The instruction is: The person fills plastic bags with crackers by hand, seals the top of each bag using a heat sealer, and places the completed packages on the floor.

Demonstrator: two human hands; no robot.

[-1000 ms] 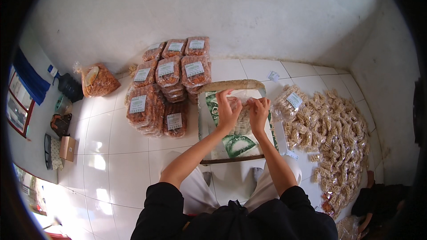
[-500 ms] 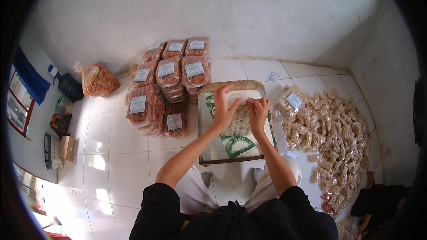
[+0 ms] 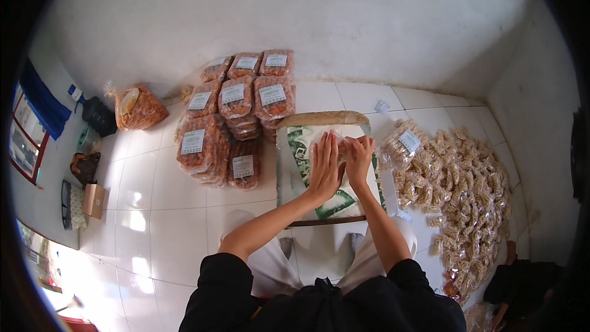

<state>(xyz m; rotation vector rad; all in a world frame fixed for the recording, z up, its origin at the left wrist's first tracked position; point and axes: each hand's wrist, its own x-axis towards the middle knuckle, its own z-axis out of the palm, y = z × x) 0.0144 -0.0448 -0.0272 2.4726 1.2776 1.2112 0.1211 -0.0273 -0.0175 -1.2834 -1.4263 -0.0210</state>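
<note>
A low table with a white and green printed top stands before me. On it lies a clear plastic bag, mostly covered by my hands; pale crackers inside showed a moment earlier. My left hand lies flat across the bag with its fingers stretched out and close together. Beside it, on the right, my right hand is curled, its fingers closed at the upper right part of the bag. Just right of the table sits a filled, labelled bag of pale crackers.
Stacked bags of reddish-brown snacks stand left of the table, near the wall. A big sack leans farther left. Many small pale cracker packets cover the floor at right. A person in dark clothes is at lower right.
My left hand has moved right from the bag's left side and now lies flat over it. My right hand stays at the bag's upper right, slightly lower and to the right.
</note>
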